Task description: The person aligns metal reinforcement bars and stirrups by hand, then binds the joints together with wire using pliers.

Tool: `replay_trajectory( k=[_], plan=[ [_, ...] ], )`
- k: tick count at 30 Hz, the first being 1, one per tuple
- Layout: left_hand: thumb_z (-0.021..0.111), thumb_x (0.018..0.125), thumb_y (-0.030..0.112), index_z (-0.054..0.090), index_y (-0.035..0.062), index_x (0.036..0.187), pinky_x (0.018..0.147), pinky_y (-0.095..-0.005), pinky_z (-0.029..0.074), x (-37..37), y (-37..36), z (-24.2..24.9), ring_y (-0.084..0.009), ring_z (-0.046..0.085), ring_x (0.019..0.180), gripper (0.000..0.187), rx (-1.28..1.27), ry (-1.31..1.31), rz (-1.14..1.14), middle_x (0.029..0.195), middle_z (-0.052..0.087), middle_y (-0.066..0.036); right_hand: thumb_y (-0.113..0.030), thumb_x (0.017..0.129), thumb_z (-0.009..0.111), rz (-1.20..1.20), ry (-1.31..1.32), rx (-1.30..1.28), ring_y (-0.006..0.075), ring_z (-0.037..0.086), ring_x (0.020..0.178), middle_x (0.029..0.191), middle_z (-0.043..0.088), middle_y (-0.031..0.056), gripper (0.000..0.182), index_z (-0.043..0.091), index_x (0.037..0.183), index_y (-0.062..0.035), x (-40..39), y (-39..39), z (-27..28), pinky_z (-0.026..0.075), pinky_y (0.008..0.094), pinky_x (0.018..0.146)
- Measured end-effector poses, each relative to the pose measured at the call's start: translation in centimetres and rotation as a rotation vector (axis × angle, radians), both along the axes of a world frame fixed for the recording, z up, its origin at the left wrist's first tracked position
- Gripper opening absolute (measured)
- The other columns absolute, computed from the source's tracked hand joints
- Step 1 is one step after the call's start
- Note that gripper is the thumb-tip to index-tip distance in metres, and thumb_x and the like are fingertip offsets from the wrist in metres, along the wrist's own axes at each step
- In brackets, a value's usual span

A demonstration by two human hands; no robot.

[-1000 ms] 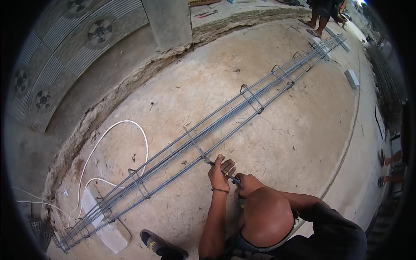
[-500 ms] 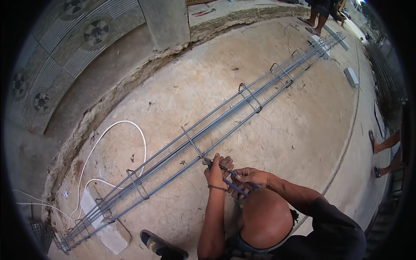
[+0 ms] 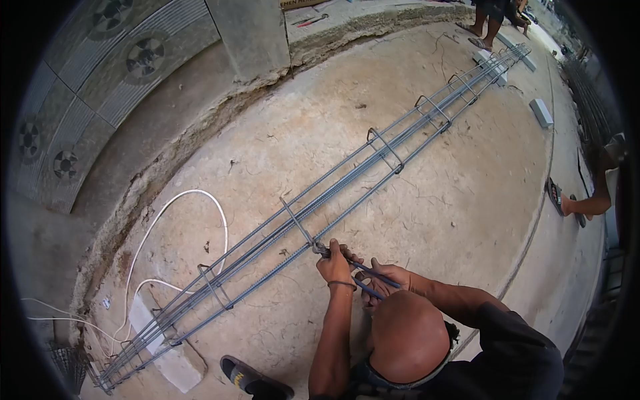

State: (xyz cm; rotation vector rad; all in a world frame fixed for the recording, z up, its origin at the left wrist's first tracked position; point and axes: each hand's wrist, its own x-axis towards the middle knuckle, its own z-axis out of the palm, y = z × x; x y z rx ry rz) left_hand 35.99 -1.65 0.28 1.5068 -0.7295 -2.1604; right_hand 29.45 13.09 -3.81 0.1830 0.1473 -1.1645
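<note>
Neither my left hand nor my right hand is in view. Below me another person bends over, with the top of the head (image 3: 408, 337) towards me. That person's left hand (image 3: 337, 265) is closed round the front part of a pair of pincers (image 3: 381, 275) with dark blue handles. At the handles is the person's right hand (image 3: 393, 277), its fingers partly hidden. The pincers' jaws meet a joint where a square stirrup (image 3: 297, 219) crosses a bar of a long rebar cage (image 3: 347, 179). Several stirrups ring the bars.
Concrete blocks (image 3: 160, 343) prop the cage's near end. A grey block (image 3: 541, 113) lies at the right. White cable (image 3: 223, 220) loops beside a rough concrete edge (image 3: 160, 167). Other people's legs (image 3: 492, 30) stand at the far end; another leg (image 3: 587, 205) is at the right.
The other person's right hand has shifted on the pincers, and the handles have turned slightly. At the right edge, a sandalled foot has stepped leftward. The cage stays in place.
</note>
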Motion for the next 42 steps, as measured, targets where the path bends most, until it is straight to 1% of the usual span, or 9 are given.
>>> replay_trajectory(
  k=[5, 9, 14, 18, 22, 27, 30, 35, 42],
  plan=[
    [0.060, 0.093, 0.024, 0.055, -0.0002, 0.078, 0.047, -0.0356, 0.055, 1.1, -0.6, -0.2, -0.0195, 0.055, 0.047, 0.029, 0.079, 0.123, -0.014, 0.061, 0.053, -0.007, -0.045, 0.094, 0.057, 0.047, -0.333, 0.012, 0.0205, 0.063, 0.083, 0.103, 0.059, 0.0152, 0.064, 0.039, 0.132, 0.0027, 1.5, -0.2, 1.8, 0.052, 0.0313, 0.071],
    [0.061, 0.092, 0.021, 0.055, 0.0011, 0.079, 0.052, -0.0385, 0.054, 1.8, -0.8, -0.2, -0.0215, 0.057, 0.051, 0.025, 0.116, 0.267, -0.047, 0.061, 0.054, -0.006, -0.043, 0.088, 0.065, 0.153, 0.002, 0.158, 0.0090, 0.045, 0.074, 0.079, 0.041, -0.0001, 0.056, 0.049, 0.123, -0.0019, 1.6, -1.2, 4.5, 0.041, 0.0229, 0.063],
    [0.068, 0.087, 0.029, 0.059, 0.0011, 0.086, 0.055, -0.0375, 0.054, 1.9, -0.8, 0.0, -0.0222, 0.061, 0.055, 0.029, 0.043, 0.114, -0.120, 0.062, 0.058, -0.008, -0.031, 0.085, 0.070, 0.402, 1.127, 0.246, 0.0156, 0.056, 0.066, 0.068, 0.055, 0.0007, 0.031, 0.061, 0.093, -0.0029, 1.6, -3.1, 8.2, 0.046, 0.0322, 0.064],
    [0.071, 0.081, 0.034, 0.056, -0.0001, 0.092, 0.052, -0.0339, 0.052, 0.0, 0.9, 0.5, -0.0209, 0.058, 0.052, 0.039, -0.057, -0.185, 0.021, 0.062, 0.054, -0.008, -0.020, 0.086, 0.063, 0.527, 2.171, 0.286, 0.0396, 0.065, 0.084, 0.080, 0.065, 0.0193, 0.026, 0.059, 0.102, 0.0003, 1.9, -2.3, 4.9, 0.050, 0.0472, 0.080],
    [0.064, 0.087, 0.022, 0.047, 0.0009, 0.073, 0.044, -0.0351, 0.047, -1.7, 1.2, -0.4, -0.0165, 0.046, 0.044, 0.031, -0.007, -0.117, 0.148, 0.058, 0.048, -0.005, -0.024, 0.085, 0.065, 0.355, 2.522, 0.543, 0.0399, 0.064, 0.090, 0.094, 0.063, 0.0215, 0.044, 0.047, 0.114, 0.0035, 5.0, -1.9, 4.3, 0.051, 0.0461, 0.079],
    [0.060, 0.088, 0.025, 0.044, 0.0113, 0.070, 0.049, -0.0370, 0.045, 0.6, -0.1, -1.3, -0.0175, 0.047, 0.047, 0.028, 0.144, 0.112, 0.022, 0.056, 0.044, -0.003, -0.026, 0.086, 0.071, 0.399, 1.797, 0.181, 0.0303, 0.066, 0.090, 0.086, 0.062, 0.0151, 0.034, 0.050, 0.098, -0.0021, 0.1, -0.3, 4.9, 0.051, 0.0383, 0.077],
    [0.060, 0.088, 0.028, 0.044, 0.0144, 0.069, 0.051, -0.0373, 0.045, 1.1, -0.5, -1.4, -0.0177, 0.046, 0.048, 0.029, 0.244, 0.293, -0.015, 0.054, 0.043, -0.001, -0.013, 0.086, 0.070, 0.099, 0.571, 0.109, 0.0099, 0.057, 0.076, 0.076, 0.055, -0.0014, 0.022, 0.050, 0.077, -0.0107, 0.1, -0.3, 1.7, 0.045, 0.0298, 0.067],
    [0.060, 0.090, 0.031, 0.045, 0.0155, 0.069, 0.052, -0.0353, 0.044, 1.9, -0.6, -2.0, -0.0172, 0.048, 0.049, 0.030, 0.232, 0.373, -0.027, 0.055, 0.045, 0.002, -0.017, 0.083, 0.072, 0.158, 0.811, 0.160, 0.0076, 0.050, 0.073, 0.074, 0.051, -0.0013, 0.020, 0.053, 0.080, -0.0100, 1.7, -1.1, 3.8, 0.042, 0.0280, 0.068],
    [0.067, 0.083, 0.036, 0.047, 0.0111, 0.077, 0.060, -0.0355, 0.048, -1.0, 2.1, 2.9, -0.0172, 0.051, 0.058, 0.033, 0.087, -0.093, 0.061, 0.062, 0.048, -0.002, -0.024, 0.077, 0.069, 0.379, 2.290, 0.423, 0.0400, 0.063, 0.096, 0.102, 0.062, 0.0240, 0.059, 0.038, 0.121, -0.0002, 4.0, -1.7, 6.5, 0.051, 0.0434, 0.081]
  ],
)
